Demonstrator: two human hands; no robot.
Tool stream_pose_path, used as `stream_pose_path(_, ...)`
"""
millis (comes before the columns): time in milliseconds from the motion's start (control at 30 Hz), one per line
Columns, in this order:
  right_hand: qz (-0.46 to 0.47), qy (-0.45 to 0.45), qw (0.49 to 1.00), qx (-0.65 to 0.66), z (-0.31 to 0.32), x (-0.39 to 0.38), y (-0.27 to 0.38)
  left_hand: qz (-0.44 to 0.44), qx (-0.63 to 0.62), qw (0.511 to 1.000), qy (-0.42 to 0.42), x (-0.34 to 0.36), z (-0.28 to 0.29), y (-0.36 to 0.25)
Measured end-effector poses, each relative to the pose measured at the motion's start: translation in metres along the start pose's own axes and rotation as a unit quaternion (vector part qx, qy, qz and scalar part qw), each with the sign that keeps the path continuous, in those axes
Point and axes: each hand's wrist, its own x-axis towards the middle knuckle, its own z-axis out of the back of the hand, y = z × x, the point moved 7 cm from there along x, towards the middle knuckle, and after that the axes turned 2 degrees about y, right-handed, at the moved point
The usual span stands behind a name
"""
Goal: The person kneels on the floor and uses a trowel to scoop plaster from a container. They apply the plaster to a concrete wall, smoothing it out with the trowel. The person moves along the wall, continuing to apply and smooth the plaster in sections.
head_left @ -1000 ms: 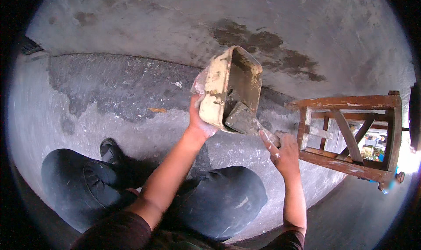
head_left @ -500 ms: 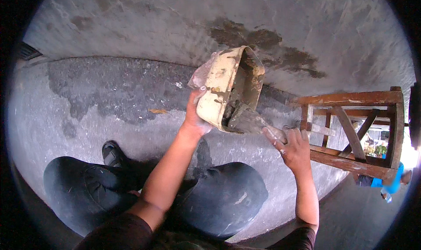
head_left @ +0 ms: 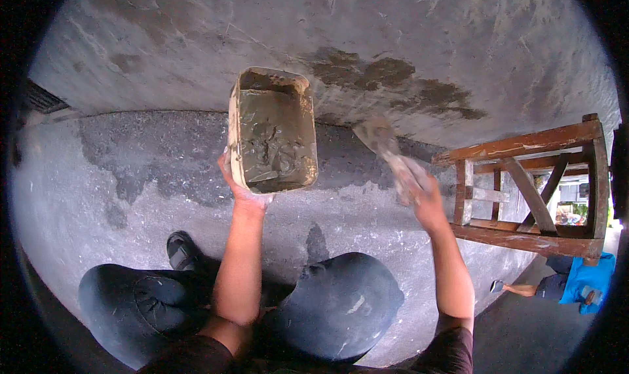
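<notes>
My left hand (head_left: pixel 241 189) grips a cream rectangular plastic tub (head_left: pixel 235 152) by its near left side. The tub is tilted so its inside shows: wet grey mortar (head_left: pixel 272 125) lies in it, and more is smeared up its walls. To the right, my right hand (head_left: pixel 424 200) is closed round a scraper (head_left: pixel 386 146), a flat-bladed tool blurred by motion. Its blade points up and left, apart from the tub, near the foot of the wall. How much mortar sits on the blade cannot be made out.
A grey plastered wall (head_left: pixel 262 20) with dark damp patches (head_left: pixel 386 72) rises ahead. On the right stands a brown wooden frame (head_left: pixel 531 243) with crossed braces. Beyond it is another person in a blue shirt (head_left: pixel 586 275). My bent knees (head_left: pixel 341 302) are below.
The scraper has come out of the tub and swung up toward the wall. My left hand has moved the tub left and turned its opening toward me.
</notes>
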Motion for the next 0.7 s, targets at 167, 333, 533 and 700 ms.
stream_pose_path(167, -0.214, -0.033, 0.865, 0.452, -0.051, 0.050, 0.011, -0.001, 0.007, 1.000, 0.000, 0.004, 0.000, -0.006)
stream_pose_path(333, -0.184, 0.014, 0.823, 0.537, -0.032, 0.093, 0.026, -0.016, 0.022, 1.000, -0.010, 0.000, -0.010, -0.003)
stream_pose_path(533, -0.167, -0.043, 0.865, 0.472, 0.012, 0.088, 0.076, 0.008, -0.012, 1.000, 0.017, 0.000, -0.006, 0.000)
stream_pose_path(700, -0.127, -0.258, 0.837, 0.466, 0.040, 0.015, 0.103, -0.008, -0.006, 1.000, -0.006, 0.015, 0.033, -0.014)
